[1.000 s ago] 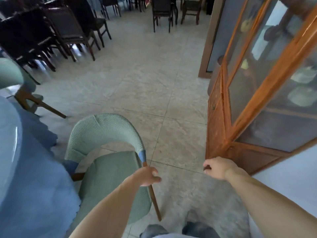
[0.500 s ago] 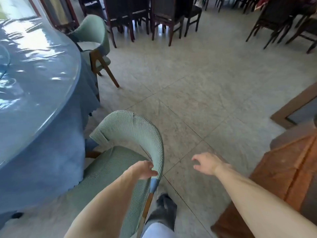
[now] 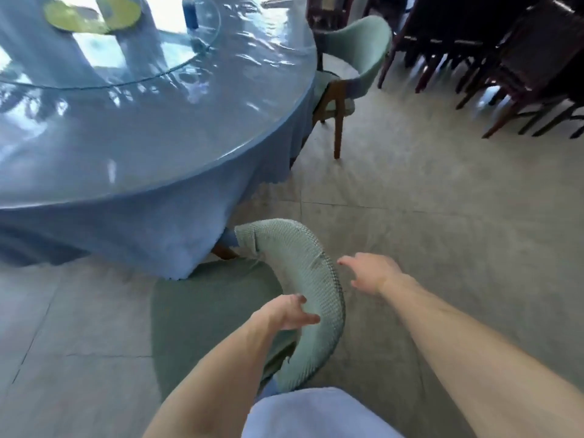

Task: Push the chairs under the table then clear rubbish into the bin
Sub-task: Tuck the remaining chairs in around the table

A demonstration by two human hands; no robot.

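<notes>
Worktop (image 3: 151, 147) at upper left. Near chair (image 3: 300, 279) just off its lower right edge, seat toward worktop. Second chair (image 3: 357, 52) at worktop's right edge, part tucked under. Stacked chairs (image 3: 505, 52) far right, behind. Disc (image 3: 91, 12) on worktop.

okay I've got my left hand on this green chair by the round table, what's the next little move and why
Probably set your right hand on the backrest too, then push. It hovers open beside the near green chair, whose seat sits outside the blue tablecloth; only your left hand touches it.
</notes>
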